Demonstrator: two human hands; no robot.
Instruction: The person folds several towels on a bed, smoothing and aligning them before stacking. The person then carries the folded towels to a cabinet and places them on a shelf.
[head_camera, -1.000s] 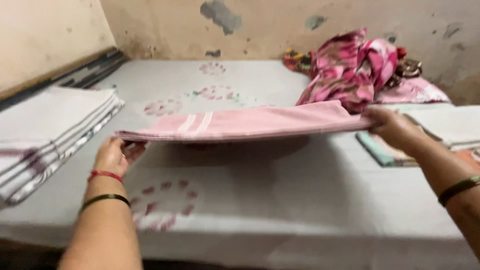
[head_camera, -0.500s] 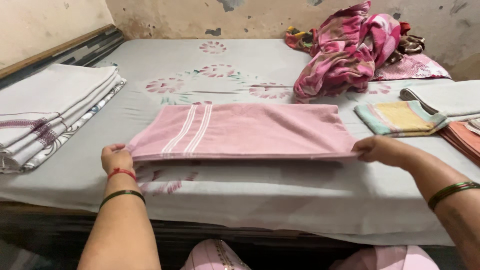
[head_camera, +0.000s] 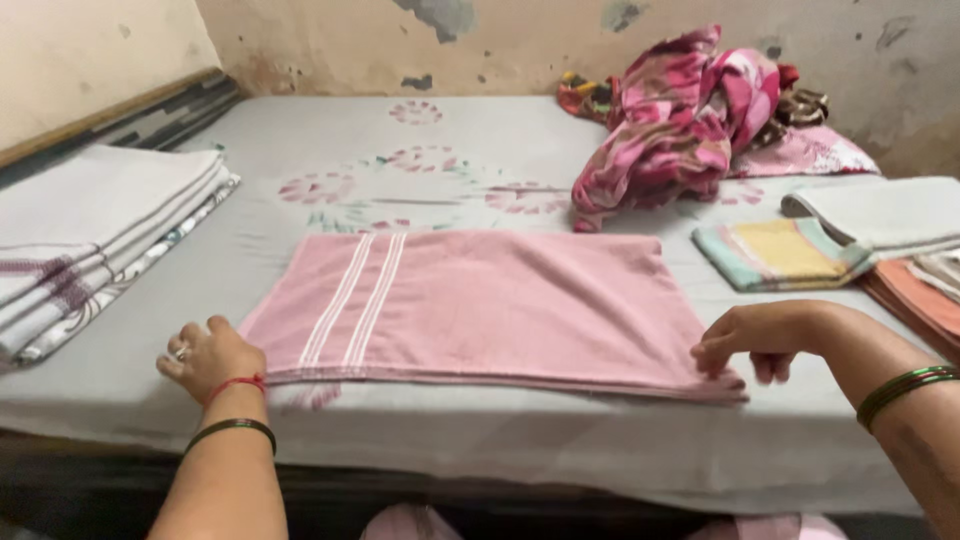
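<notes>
- Bed (head_camera: 520, 440), covered by a grey sheet with floral prints, set against a stained wall.
- Pink towel (head_camera: 500, 305), folded, lying flat near the front edge.
- Folded white linens (head_camera: 90, 230), stacked at far left.
- Left hand (head_camera: 208, 357), loosely curled at the towel's near-left corner.
- Right hand (head_camera: 760, 335), fingertips pinching the near-right corner.

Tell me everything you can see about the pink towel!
The pink towel is soft-looking woven cloth, folded into a flat rectangle with layered edges along its near side. White stripes run across it near its left end. It lies flat on the grey flowered bedsheet. The left hand rests at its near left corner, and the right hand has its fingertips at the near right corner.
</notes>
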